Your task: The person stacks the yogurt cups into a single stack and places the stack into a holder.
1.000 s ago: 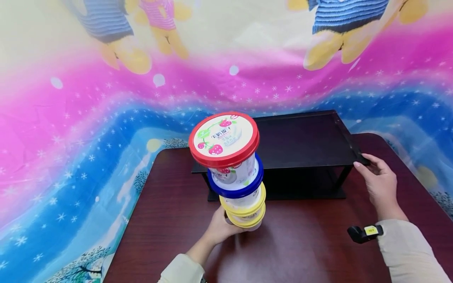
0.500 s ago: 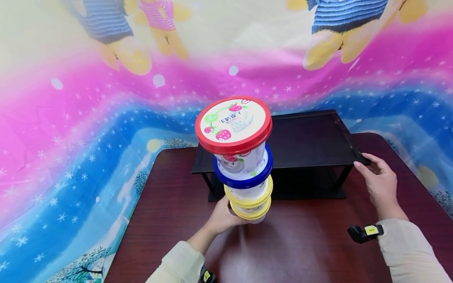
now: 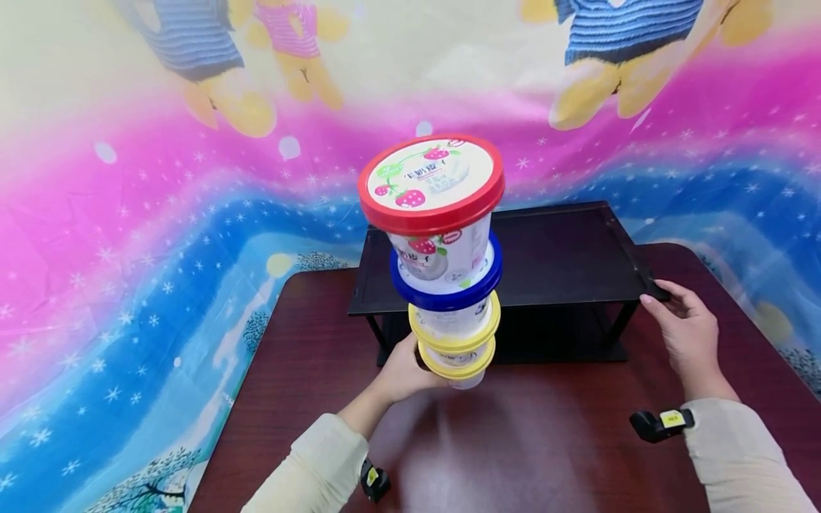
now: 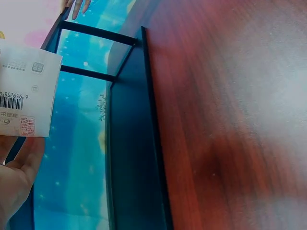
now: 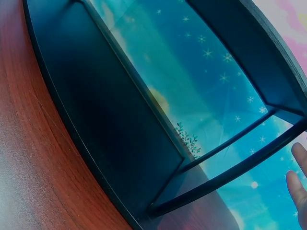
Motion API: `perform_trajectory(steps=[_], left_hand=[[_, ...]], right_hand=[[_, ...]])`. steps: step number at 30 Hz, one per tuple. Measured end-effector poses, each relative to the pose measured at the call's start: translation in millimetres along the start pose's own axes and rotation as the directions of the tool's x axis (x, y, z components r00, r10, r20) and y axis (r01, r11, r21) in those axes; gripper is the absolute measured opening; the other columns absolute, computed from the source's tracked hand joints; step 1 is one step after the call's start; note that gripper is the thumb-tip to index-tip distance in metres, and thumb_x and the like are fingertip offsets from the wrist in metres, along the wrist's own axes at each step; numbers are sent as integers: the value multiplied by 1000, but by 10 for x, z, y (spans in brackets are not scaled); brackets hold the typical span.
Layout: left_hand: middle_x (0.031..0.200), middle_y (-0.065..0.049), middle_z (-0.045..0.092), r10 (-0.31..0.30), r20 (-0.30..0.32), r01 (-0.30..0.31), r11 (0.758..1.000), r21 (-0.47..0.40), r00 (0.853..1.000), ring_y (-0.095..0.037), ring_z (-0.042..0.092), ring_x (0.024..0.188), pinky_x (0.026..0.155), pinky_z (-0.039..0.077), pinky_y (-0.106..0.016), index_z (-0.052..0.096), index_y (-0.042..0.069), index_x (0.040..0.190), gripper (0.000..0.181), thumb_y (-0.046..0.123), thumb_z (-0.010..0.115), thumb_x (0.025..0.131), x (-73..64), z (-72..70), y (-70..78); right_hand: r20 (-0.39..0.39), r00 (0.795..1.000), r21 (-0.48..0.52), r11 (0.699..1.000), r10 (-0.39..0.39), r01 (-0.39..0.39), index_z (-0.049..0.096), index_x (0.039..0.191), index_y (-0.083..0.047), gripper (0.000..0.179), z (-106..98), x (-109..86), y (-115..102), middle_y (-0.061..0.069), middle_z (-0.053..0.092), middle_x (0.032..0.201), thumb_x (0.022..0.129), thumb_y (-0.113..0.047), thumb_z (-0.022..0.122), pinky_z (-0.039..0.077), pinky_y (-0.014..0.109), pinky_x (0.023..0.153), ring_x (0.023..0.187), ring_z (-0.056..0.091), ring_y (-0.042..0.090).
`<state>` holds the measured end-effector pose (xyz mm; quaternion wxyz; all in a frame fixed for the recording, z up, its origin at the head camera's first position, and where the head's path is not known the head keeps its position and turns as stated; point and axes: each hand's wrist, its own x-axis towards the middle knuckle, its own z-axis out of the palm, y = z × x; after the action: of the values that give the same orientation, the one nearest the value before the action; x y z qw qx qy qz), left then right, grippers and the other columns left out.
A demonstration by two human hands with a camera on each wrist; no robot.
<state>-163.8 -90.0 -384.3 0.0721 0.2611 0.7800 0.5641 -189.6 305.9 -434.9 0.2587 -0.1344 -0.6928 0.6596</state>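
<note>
My left hand (image 3: 404, 372) grips the lowest tub of a stack of lidded paper tubs, held above the table in the head view. Topmost is a tub with a red lid (image 3: 431, 184) and strawberry print. Under it come a blue-lidded tub (image 3: 445, 292) and two smaller tubs with yellow lids (image 3: 454, 335). The white lowest tub (image 4: 26, 91), with barcode, shows in the left wrist view beside my fingers. Behind the stack is a black two-tier shelf (image 3: 558, 256), partly hidden by it. My right hand (image 3: 689, 331) holds the shelf's front right corner between thumb and fingers.
The dark red wooden table (image 3: 308, 370) carries the shelf near its back edge. A printed cloth (image 3: 160, 214) with snowflakes hangs behind and at the sides. Slim posts (image 5: 235, 167) join the shelf's upper and lower boards.
The stack of tubs and my left hand have risen and shifted slightly right, bringing the red lid well above the shelf's top in the head view. My right hand has stayed at the shelf's corner.
</note>
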Motion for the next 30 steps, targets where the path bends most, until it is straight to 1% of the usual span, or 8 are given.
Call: perform_trajectory(steps=[1,2,7,12,16,21,26,30], left_hand=[[107,-2,54,9,9,-9,1000,-10,1000,-12,48,100,86,36,-33,45,8,114,63,3,76,60,14,-7,12],[107,-3,54,17,16,-17,1000,-17,1000,-13,48,100,86,36,-34,45,8,114,63,2,76,60,30,-14,22],[107,-4,54,45,26,-45,999,-16,999,-13,48,100,86,36,-34,44,7,114,62,0,75,61,104,-50,75],[108,-5,54,38,28,-39,999,25,999,-13,48,101,86,37,-33,43,7,115,62,2,75,62,163,-97,135],[108,-4,54,17,28,-18,998,54,999,-14,48,100,84,38,-33,43,8,115,62,5,75,62,213,-141,189],[108,-2,54,-2,32,0,997,73,999,-12,48,100,84,38,-32,44,10,115,62,8,76,62,274,-178,245],[107,-3,55,1,46,-3,998,55,999,-12,49,99,83,39,-31,44,10,115,62,7,75,62,341,-197,277],[108,-3,54,-4,71,2,1000,26,997,-13,49,99,82,40,-31,43,10,116,61,6,74,63,387,-206,309]], right_hand=[[-1,1000,14,1000,5,-5,58,112,-11,38,9,-13,-24,-3,54,101,74,-9,67,38,8,64,86,50,4],[-5,1000,-24,1000,17,-17,57,113,-12,39,28,-43,-85,-5,53,100,75,-11,66,38,7,64,86,49,4],[-16,999,-20,999,50,-51,57,113,-11,40,49,-64,-150,-8,52,97,75,-10,66,37,7,64,85,48,1],[-6,999,-22,998,53,-54,56,114,-11,40,43,-64,-146,-8,52,98,75,-11,66,37,7,64,84,47,1],[6,999,-13,999,47,-46,56,114,-11,41,37,-71,-149,-8,51,99,75,-12,66,38,6,64,84,47,2],[-2,999,-38,998,52,-52,56,115,-12,41,38,-72,-151,-8,51,99,75,-13,66,37,6,63,85,47,1],[-7,999,-43,998,51,-52,56,115,-12,40,43,-76,-157,-8,51,99,75,-13,66,37,7,64,85,47,2],[-8,999,-31,998,48,-48,56,114,-11,40,49,-75,-150,-8,52,99,75,-11,66,37,7,64,86,47,2]])
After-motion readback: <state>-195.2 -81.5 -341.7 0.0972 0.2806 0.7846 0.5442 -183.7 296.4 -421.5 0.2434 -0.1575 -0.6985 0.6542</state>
